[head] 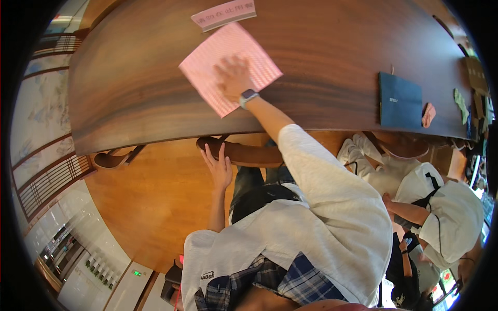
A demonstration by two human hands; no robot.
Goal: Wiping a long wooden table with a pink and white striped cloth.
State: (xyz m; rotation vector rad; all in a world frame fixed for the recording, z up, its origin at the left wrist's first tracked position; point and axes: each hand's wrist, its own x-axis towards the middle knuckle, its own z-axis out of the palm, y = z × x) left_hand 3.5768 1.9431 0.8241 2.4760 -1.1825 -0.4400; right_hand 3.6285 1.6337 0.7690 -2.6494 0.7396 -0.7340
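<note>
My right hand [233, 79] lies spread on a pink checked cloth [202, 70], palm down. Blur softens its fingers, and a watch [248, 98] is on that wrist. Under the cloth is a dark brown wooden table [330, 54]. A pink sign with writing [223, 14] stands just beyond the cloth's far corner. Below the table's near edge, my left hand [218, 167] has its fingers apart at the curved wooden backrest of a chair [253, 155]; it holds nothing.
A dark blue ASUS laptop [400, 101], closed, lies to the right beside a crumpled pink cloth [428, 115]. Farther right is a green cloth [461, 105]. Another chair [113, 159] is at the left. People in light clothing [451, 217] are close on my right.
</note>
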